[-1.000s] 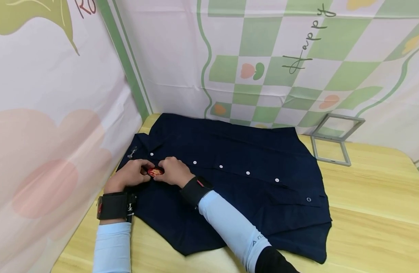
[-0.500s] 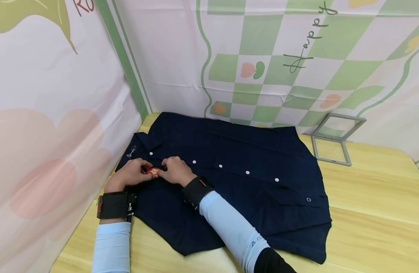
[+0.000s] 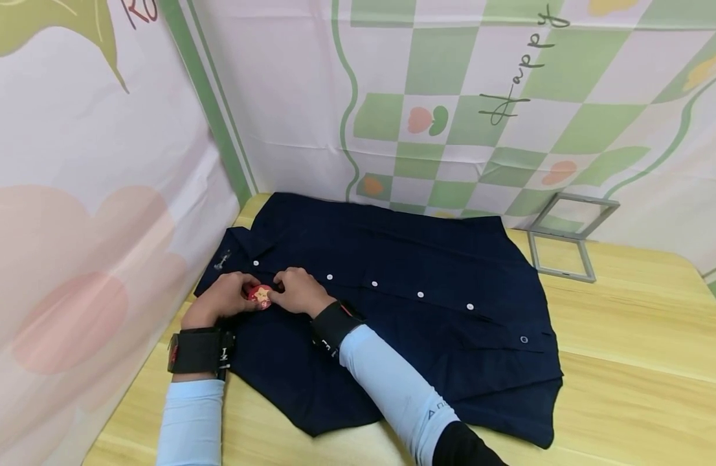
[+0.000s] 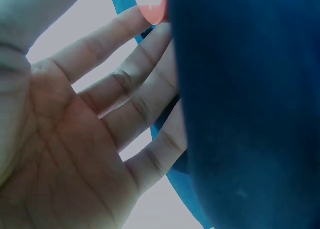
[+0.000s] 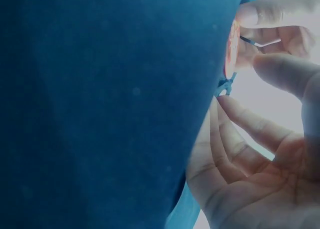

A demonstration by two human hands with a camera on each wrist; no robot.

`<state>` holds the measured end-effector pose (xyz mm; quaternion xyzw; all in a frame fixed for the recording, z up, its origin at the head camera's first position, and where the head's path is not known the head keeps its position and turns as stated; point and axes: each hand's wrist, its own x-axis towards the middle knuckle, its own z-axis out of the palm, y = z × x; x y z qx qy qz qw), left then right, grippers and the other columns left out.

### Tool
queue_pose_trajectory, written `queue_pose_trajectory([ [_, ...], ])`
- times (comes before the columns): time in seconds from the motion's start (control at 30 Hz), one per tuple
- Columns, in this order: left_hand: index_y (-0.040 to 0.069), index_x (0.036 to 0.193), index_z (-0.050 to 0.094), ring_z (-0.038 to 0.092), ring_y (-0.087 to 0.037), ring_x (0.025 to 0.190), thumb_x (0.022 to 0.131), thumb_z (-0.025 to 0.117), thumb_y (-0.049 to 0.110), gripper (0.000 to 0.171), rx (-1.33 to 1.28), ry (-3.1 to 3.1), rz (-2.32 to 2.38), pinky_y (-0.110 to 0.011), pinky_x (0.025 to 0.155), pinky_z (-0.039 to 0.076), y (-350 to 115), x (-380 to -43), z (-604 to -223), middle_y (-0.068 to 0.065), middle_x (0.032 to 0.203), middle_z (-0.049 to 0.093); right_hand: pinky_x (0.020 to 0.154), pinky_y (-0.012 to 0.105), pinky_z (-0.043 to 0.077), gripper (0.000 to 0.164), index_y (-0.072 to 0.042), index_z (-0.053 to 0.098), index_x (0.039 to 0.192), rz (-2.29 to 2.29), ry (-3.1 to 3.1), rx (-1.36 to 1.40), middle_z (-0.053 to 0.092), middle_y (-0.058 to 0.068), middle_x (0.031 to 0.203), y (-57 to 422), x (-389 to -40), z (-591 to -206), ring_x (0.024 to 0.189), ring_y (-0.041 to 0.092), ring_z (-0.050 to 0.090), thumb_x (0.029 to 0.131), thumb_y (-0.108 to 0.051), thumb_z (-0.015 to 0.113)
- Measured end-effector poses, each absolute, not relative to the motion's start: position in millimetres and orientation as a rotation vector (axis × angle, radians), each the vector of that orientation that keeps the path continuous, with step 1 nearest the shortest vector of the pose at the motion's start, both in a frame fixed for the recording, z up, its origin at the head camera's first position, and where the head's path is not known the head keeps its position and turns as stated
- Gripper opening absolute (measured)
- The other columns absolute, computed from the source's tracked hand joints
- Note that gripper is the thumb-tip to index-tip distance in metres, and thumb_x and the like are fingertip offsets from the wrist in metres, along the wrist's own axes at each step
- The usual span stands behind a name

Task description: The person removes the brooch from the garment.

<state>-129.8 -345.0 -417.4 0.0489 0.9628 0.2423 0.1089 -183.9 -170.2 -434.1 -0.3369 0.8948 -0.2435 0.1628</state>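
A round red badge [image 3: 259,295] with a yellow star lies against the front of a navy button-up shirt [image 3: 393,246], near the collar. My left hand [image 3: 225,299] pinches the badge at its left edge; in the left wrist view, the badge [image 4: 152,11] meets the index fingertip. From the other side comes my right hand [image 3: 302,294], its thumb close to the badge face. In the right wrist view, the badge [image 5: 232,51] appears edge-on, and the right fingertips touch the shirt cloth just below it, thumb apart from them. The back of the badge is hidden.
The shirt is spread on a wooden table [image 3: 643,323], its white buttons running left to right. A grey hinged frame [image 3: 562,255] stands behind the shirt's right end. Patterned cloth walls [image 3: 288,97] close off the back and left.
The badge has tipped so its star face shows more fully upward. My left hand keeps its pinch, and the right hand stays close with small finger movements. The shirt stays put.
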Motion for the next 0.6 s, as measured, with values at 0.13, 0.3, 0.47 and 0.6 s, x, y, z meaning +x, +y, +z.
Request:
queue_pose_trajectory([
  [0.13, -0.007, 0.11, 0.068, 0.062, -0.021, 0.082, 0.082, 0.079, 0.016, 0.038, 0.139, 2.83, 0.738, -0.037, 0.075, 0.052, -346, -130, -418, -0.013, 0.091, 0.069, 0.074, 0.02, 0.05, 0.036, -0.01, 0.065, 0.127, -0.668, 2.542, -1.003, 0.065, 0.005, 0.113, -171, -185, -434, 0.094, 0.013, 0.063, 0.097, -0.029, 0.062],
  [0.3, -0.005, 0.109, 0.068, 0.062, -0.021, 0.083, 0.082, 0.08, 0.014, 0.036, 0.117, 2.817, 0.754, -0.038, 0.077, 0.052, -346, -131, -419, -0.013, 0.091, 0.068, 0.071, 0.018, 0.048, 0.032, -0.008, 0.066, 0.123, -0.675, 2.523, -1.046, 0.066, 0.005, 0.108, -173, -185, -435, 0.087, 0.011, 0.063, 0.097, -0.027, 0.063],
  [0.47, -0.004, 0.107, 0.069, 0.062, -0.021, 0.081, 0.08, 0.081, 0.013, 0.034, 0.113, 2.82, 0.755, -0.037, 0.076, 0.052, -346, -130, -420, -0.012, 0.09, 0.069, 0.065, 0.016, 0.043, 0.025, -0.009, 0.071, 0.114, -0.667, 2.507, -1.094, 0.065, 0.003, 0.098, -178, -185, -437, 0.077, 0.009, 0.057, 0.096, -0.025, 0.064],
  [0.6, -0.004, 0.104, 0.069, 0.061, -0.021, 0.081, 0.08, 0.081, 0.012, 0.031, 0.098, 2.812, 0.753, -0.037, 0.075, 0.051, -342, -129, -417, -0.011, 0.089, 0.068, 0.062, 0.017, 0.04, 0.019, -0.01, 0.071, 0.108, -0.667, 2.498, -1.11, 0.063, 0.002, 0.093, -182, -185, -438, 0.074, 0.009, 0.053, 0.096, -0.023, 0.064],
])
